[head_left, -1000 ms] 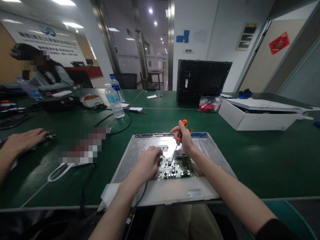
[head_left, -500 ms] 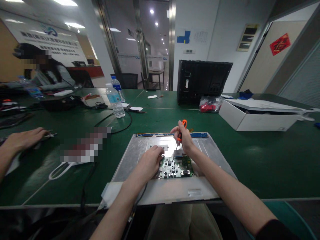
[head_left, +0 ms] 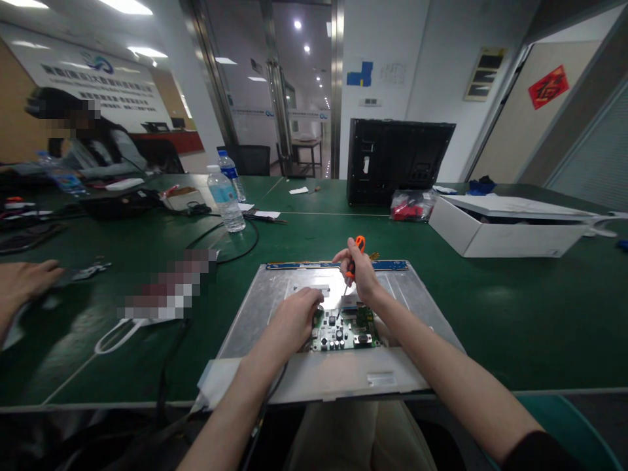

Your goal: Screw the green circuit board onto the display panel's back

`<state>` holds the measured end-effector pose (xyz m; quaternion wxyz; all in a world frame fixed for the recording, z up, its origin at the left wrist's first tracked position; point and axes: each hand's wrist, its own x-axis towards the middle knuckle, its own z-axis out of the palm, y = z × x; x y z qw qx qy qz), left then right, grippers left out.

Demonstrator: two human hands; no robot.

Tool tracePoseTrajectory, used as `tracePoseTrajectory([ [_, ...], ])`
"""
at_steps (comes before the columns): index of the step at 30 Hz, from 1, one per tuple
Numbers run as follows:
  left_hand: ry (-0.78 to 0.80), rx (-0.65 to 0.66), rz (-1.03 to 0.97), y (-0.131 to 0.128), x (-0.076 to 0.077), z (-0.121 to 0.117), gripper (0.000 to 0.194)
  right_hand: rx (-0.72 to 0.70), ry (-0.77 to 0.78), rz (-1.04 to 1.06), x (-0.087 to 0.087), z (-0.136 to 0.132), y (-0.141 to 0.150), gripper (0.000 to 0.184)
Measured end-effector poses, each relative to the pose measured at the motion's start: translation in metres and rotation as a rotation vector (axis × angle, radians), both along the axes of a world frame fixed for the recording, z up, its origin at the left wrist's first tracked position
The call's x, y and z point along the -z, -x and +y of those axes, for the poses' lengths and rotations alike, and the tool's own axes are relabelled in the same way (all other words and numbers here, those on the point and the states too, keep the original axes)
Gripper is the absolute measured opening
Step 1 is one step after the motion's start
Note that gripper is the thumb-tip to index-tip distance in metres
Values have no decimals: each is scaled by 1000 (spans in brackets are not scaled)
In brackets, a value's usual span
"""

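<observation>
A flat display panel (head_left: pixel 260 307) lies back side up at the table's near edge, with a green circuit board (head_left: pixel 338 335) on its middle. My right hand (head_left: pixel 362 273) is closed around the orange-and-black handle of a screwdriver (head_left: pixel 360 244). The thin shaft slants down to the board, where the tip is hard to make out among the parts. My left hand (head_left: pixel 296 319) rests at the board's left edge, fingers bent and close together against its upper left corner; the thumb is mostly hidden.
Behind the panel stands a black monitor housing (head_left: pixel 400 160), with a white box (head_left: pixel 510 232) to its right. Water bottles (head_left: pixel 226 199) and a black cable (head_left: pixel 248 252) are at left. Another person's hand (head_left: pixel 29 284) is near small metal parts (head_left: pixel 91 271) at far left.
My hands and the screwdriver have hardly moved. At far left, the other person's hand has drawn back to the left, away from the small metal parts.
</observation>
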<state>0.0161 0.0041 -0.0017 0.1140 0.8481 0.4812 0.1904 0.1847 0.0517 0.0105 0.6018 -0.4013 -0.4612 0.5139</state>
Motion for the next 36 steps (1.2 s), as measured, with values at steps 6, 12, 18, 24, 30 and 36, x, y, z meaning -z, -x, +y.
tracePoseTrajectory([
  [6, 38, -20, -36, 1, -1, 1, 30, -5, -10, -7, 1, 1, 0, 66],
  [12, 71, -51, 4, 2, 1, 0, 21, -3, -6, -23, 2, 2, 0, 65],
  [18, 44, -52, 73, -2, -4, -2, 20, -10, -11, -14, 4, 3, -1, 65],
  [24, 65, -32, 66, -2, -3, -2, 25, -12, -17, -21, 4, 2, 0, 65],
  [30, 52, -10, -5, 0, -2, -1, 26, -2, -11, -29, 2, 1, 0, 64],
  [36, 61, -2, -83, 4, -4, 0, 27, 12, -3, -13, -2, 0, 0, 65],
])
